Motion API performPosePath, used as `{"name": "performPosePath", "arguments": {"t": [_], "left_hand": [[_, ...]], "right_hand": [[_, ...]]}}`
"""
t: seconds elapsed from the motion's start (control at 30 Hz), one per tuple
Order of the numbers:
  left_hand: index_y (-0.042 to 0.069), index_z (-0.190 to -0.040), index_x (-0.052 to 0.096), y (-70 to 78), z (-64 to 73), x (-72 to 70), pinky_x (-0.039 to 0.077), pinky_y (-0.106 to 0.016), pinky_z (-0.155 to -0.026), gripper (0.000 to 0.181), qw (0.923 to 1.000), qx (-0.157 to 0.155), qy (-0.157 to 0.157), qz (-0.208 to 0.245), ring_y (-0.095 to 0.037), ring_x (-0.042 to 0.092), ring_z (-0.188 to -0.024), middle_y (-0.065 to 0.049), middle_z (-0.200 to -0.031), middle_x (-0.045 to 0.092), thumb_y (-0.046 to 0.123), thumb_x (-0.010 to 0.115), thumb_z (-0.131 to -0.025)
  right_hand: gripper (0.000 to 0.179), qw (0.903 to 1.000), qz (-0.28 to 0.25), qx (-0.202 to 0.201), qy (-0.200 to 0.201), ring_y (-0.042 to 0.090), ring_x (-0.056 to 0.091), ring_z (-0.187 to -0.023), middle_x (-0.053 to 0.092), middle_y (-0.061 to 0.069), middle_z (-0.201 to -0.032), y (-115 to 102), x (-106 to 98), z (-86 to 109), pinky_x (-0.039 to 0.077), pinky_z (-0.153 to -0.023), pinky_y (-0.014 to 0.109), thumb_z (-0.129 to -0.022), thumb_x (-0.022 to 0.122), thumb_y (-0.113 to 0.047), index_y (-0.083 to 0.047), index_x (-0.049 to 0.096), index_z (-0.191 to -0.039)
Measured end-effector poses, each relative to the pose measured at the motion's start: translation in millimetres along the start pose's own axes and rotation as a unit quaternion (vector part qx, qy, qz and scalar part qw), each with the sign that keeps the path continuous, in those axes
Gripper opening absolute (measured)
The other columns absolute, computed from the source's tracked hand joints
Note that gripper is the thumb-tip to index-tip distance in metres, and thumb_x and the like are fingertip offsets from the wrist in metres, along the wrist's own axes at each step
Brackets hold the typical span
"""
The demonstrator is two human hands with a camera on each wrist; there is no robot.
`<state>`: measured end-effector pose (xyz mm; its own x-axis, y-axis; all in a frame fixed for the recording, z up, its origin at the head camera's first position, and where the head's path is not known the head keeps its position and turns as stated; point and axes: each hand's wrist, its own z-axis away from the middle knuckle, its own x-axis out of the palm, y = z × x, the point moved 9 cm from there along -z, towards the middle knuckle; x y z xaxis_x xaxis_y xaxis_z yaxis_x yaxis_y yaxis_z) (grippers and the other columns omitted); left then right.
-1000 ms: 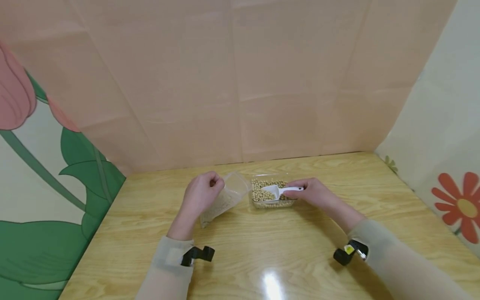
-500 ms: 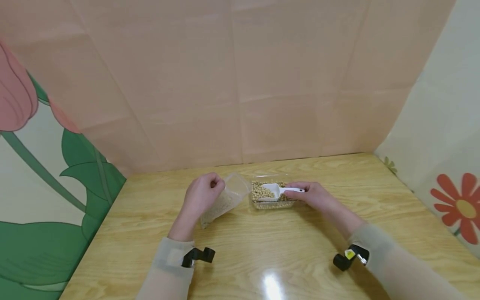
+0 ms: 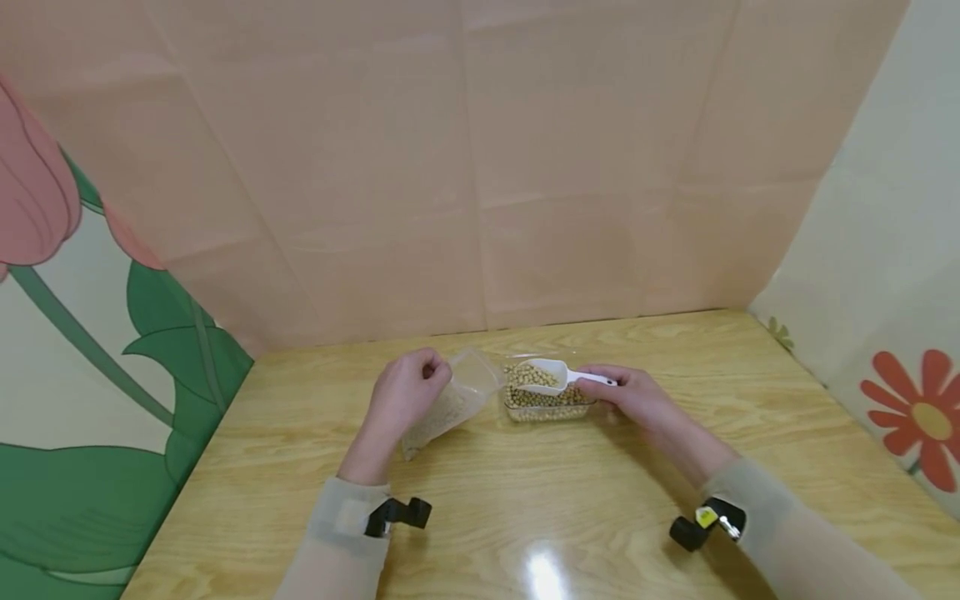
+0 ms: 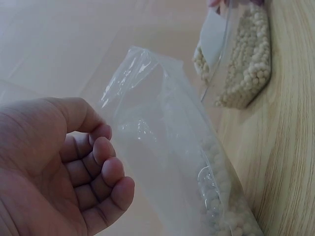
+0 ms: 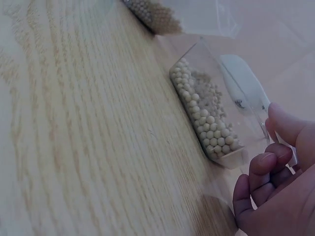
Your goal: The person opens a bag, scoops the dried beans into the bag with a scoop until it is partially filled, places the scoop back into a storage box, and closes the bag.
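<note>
My left hand (image 3: pixel 408 387) pinches the upper edge of a clear plastic bag (image 4: pixel 152 113) between thumb and curled index finger. Soybeans (image 4: pixel 214 196) fill the low part of that bag, and its mouth slants toward a clear plastic box (image 3: pixel 551 412) on the right. My right hand (image 3: pixel 633 393) grips the handle of a white scoop (image 3: pixel 555 377), thumb on top. Heaped with soybeans, the scoop is over the box at its far side, tipped a little. More soybeans (image 5: pixel 206 113) lie inside the box, seen through its wall in the right wrist view.
A wood-grain table (image 3: pixel 480 500) carries the bag and the box. Behind it rises a pinkish covered wall (image 3: pixel 465 167). Painted flower panels flank both sides, with a red flower (image 3: pixel 930 421) on the right. Black wrist cameras (image 3: pixel 399 512) are strapped over both sleeves.
My right hand has brought the scoop up out of the beans, loaded, and slightly away toward the far side of the box. My left hand and the bag stay in place.
</note>
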<state>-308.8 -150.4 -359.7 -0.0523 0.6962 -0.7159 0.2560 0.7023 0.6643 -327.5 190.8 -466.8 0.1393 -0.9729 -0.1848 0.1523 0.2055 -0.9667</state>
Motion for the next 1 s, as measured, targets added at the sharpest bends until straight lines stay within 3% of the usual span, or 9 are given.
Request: {"name": "performPosePath", "arguments": {"t": [0.33,0.6,0.8,1.0], "left_hand": [[0.012,-0.093,0.075,2.4,1.0,1.7,0.043,-0.037,-0.061,0.021,1.0,0.001,-0.001,0.001,-0.017,0.047,-0.058,0.0,-0.072,0.061,0.017,0.061,-0.108],[0.011,-0.093,0.076,2.4,1.5,3.1,0.042,-0.037,-0.061,0.022,1.0,0.006,-0.001,0.002,-0.017,0.046,-0.057,0.0,-0.071,0.061,0.017,0.061,-0.109],[0.011,-0.094,0.076,2.5,0.9,3.2,0.043,-0.036,-0.061,0.022,1.0,0.007,0.001,-0.001,-0.017,0.047,-0.057,0.001,-0.071,0.061,0.017,0.06,-0.108],[0.011,-0.094,0.076,2.5,0.7,2.9,0.042,-0.036,-0.061,0.022,1.0,0.006,0.002,-0.002,-0.017,0.047,-0.058,0.001,-0.071,0.061,0.017,0.061,-0.108]], "right_hand": [[0.051,0.9989,-0.046,-0.009,-0.003,0.01,0.052,-0.07,0.056,-0.007,-0.078,-5,-7,4.7,0.045,-0.061,0.026,-0.103,0.081,-0.03,-0.002,0.069,-0.143],[0.038,0.9982,-0.049,-0.034,0.005,0.009,0.061,-0.104,0.07,-0.012,-0.117,-19,-10,6.9,0.053,-0.093,0.029,-0.104,0.08,-0.028,-0.01,0.076,-0.138],[0.05,0.9987,-0.033,-0.037,0.009,0.011,0.061,-0.112,0.063,-0.003,-0.14,-30,-11,10.2,0.051,-0.097,0.026,-0.105,0.079,-0.033,-0.004,0.07,-0.144],[0.047,0.9981,-0.036,-0.05,-0.002,0.007,0.059,-0.122,0.053,0.012,-0.159,-41,-5,14.3,0.053,-0.105,0.028,-0.106,0.078,-0.033,-0.002,0.072,-0.14]]}}
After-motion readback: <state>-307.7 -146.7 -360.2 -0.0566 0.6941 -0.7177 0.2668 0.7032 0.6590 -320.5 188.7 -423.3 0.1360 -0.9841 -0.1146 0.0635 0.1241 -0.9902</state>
